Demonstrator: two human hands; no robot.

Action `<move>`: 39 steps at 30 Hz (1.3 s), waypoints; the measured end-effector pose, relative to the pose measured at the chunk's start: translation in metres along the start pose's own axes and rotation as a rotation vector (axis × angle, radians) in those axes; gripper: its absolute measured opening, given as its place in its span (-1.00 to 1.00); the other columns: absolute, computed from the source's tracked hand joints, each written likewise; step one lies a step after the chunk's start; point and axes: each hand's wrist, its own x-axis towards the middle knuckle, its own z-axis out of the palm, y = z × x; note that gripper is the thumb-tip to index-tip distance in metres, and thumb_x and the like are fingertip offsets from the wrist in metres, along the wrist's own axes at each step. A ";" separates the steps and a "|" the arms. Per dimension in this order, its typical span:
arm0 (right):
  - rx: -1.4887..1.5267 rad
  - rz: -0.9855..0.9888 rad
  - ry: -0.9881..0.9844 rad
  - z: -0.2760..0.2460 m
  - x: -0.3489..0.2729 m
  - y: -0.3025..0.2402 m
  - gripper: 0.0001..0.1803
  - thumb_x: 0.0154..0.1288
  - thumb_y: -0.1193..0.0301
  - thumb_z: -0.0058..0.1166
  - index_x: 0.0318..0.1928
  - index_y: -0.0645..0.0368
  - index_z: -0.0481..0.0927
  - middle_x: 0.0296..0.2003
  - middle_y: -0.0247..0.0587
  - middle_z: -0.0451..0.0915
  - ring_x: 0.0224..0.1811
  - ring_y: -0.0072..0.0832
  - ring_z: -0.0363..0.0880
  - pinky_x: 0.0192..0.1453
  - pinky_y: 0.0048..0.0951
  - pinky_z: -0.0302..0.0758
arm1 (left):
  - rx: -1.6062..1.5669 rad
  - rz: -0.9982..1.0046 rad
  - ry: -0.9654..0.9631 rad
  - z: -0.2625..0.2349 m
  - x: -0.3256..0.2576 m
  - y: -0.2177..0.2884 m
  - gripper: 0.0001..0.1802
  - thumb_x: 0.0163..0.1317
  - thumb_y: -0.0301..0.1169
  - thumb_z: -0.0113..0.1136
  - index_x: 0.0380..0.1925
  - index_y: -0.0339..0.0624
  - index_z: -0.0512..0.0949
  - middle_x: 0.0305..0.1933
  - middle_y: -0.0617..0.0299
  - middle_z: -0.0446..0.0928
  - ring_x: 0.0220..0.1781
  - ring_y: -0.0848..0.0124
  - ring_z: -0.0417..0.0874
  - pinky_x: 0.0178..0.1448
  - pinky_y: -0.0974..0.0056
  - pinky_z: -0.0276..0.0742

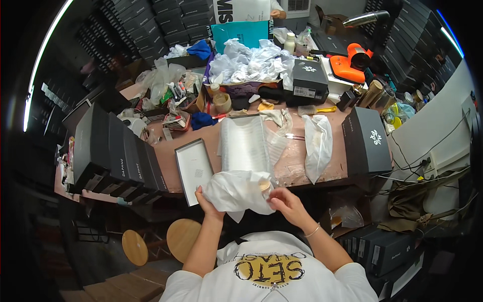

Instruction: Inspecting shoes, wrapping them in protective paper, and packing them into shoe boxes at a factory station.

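A: Held what?
B: White tissue paper bundle [240, 192], crumpled, soft, matte, wrapped round something. Tan rounded bit poking out at its right end, too small to identify.
A: Where?
B: At table's near edge [282, 177], in front of chest, just below clear plastic sleeve [245, 145] lying flat.
A: Hands?
B: Left hand [207, 201] curled under bundle's left side, gripping paper. Right hand [285, 200] at right end, fingers pinched on paper edge.
A: Long axis?
B: Runs left to right, roughly level, tan end pointing right.
A: Nearby?
B: Open box lid [193, 170], rectangular, dark rim, pale inside, just left. Clear bag [318, 146] limp on right. Black shoe boxes [116, 158] in row far left.
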 end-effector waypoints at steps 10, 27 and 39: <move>0.558 0.096 0.058 -0.004 0.063 -0.005 -0.46 0.20 0.41 0.26 0.17 0.17 0.39 -0.09 -0.34 0.58 -0.15 -0.54 0.59 -0.11 -0.51 0.53 | 0.586 -0.294 -0.388 -0.001 0.026 0.055 -0.62 0.29 -0.35 0.16 0.08 -0.19 0.42 0.02 0.20 0.56 -0.05 0.38 0.62 -0.05 0.25 0.61; -0.078 -0.190 0.607 -0.017 0.101 -0.083 -0.56 0.06 0.55 0.37 -0.09 0.22 0.43 -0.27 -0.34 0.57 -0.27 -0.69 0.55 -0.28 -0.65 0.54 | 2.508 0.061 -1.399 0.041 0.180 -0.038 -0.59 0.05 -0.20 0.21 -0.16 -0.27 0.60 -0.10 -0.08 0.58 0.03 0.03 0.57 0.18 0.00 0.38; 0.018 -0.164 -0.020 0.009 0.132 -0.093 -0.47 0.08 0.47 0.36 0.07 0.26 0.45 -0.27 -0.34 0.52 -0.37 -0.72 0.46 -0.30 -0.68 0.42 | 1.229 0.382 -0.970 0.100 0.102 0.010 -0.43 -0.09 -0.66 0.34 0.03 -0.18 0.52 0.09 0.09 0.51 0.26 0.12 0.42 0.32 0.12 0.35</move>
